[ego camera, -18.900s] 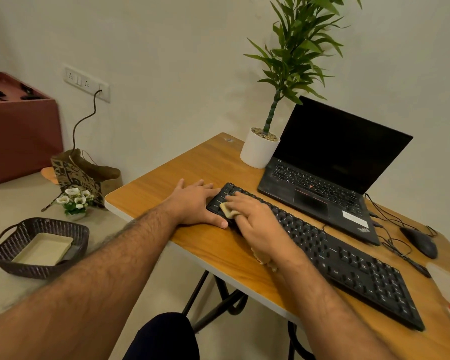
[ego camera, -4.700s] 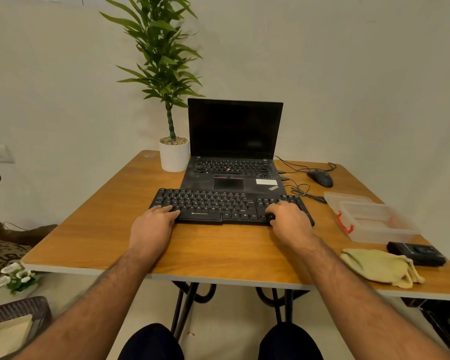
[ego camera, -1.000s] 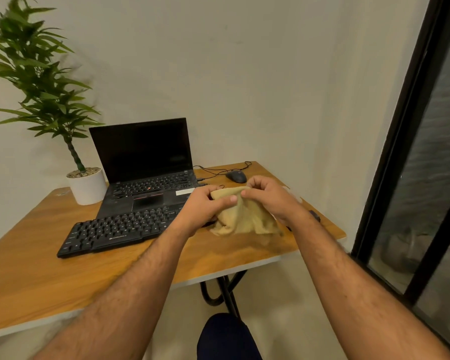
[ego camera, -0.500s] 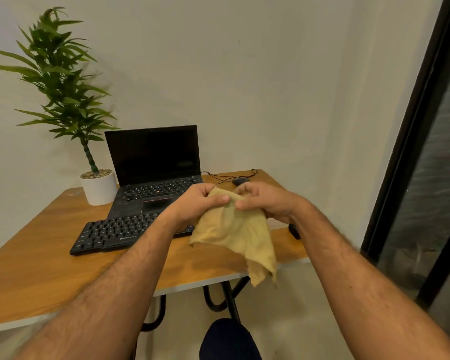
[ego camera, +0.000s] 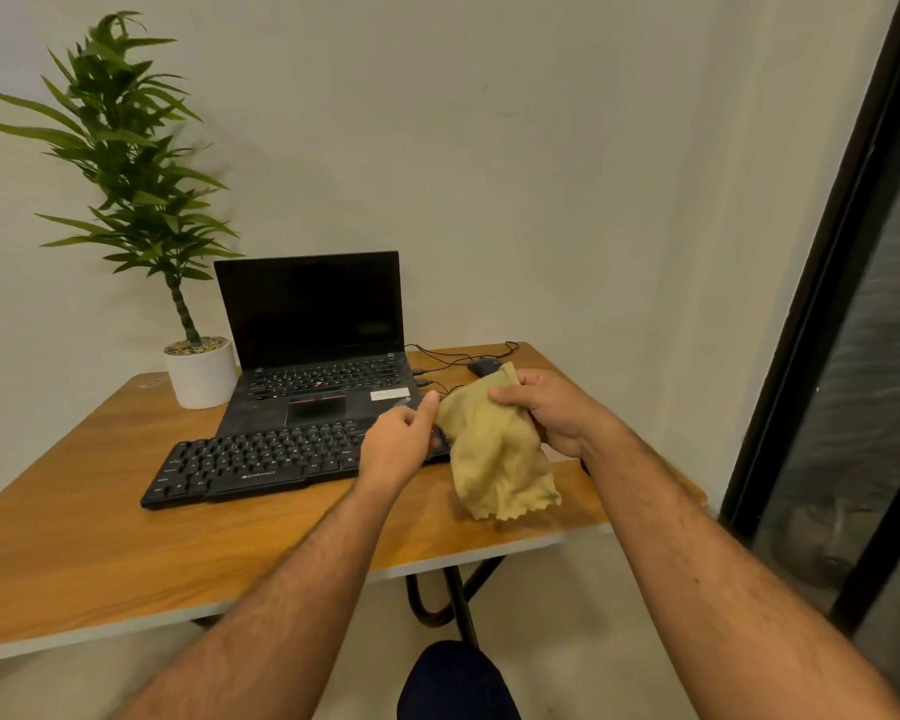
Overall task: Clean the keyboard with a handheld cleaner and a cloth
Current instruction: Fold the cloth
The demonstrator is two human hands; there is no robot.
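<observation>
**Q:** so where's the cloth (ego camera: 494, 449) right now?

**A:** up in my right hand (ego camera: 552, 413), fingers curled round its top edge. It hangs over the table (ego camera: 100, 543), just right of the keyboard (ego camera: 261, 462).

**Q:** and your left hand (ego camera: 398, 449)?

**A:** loosely curled, thumb up beside the cloth. Can't tell if it's touching or pinching. It covers the keyboard's right end. Laptop (ego camera: 318, 350) sits behind.

A wooden table (ego camera: 74, 517) stands against a plain pale wall (ego camera: 489, 148), beside a dark-framed window (ego camera: 827, 304).
</observation>
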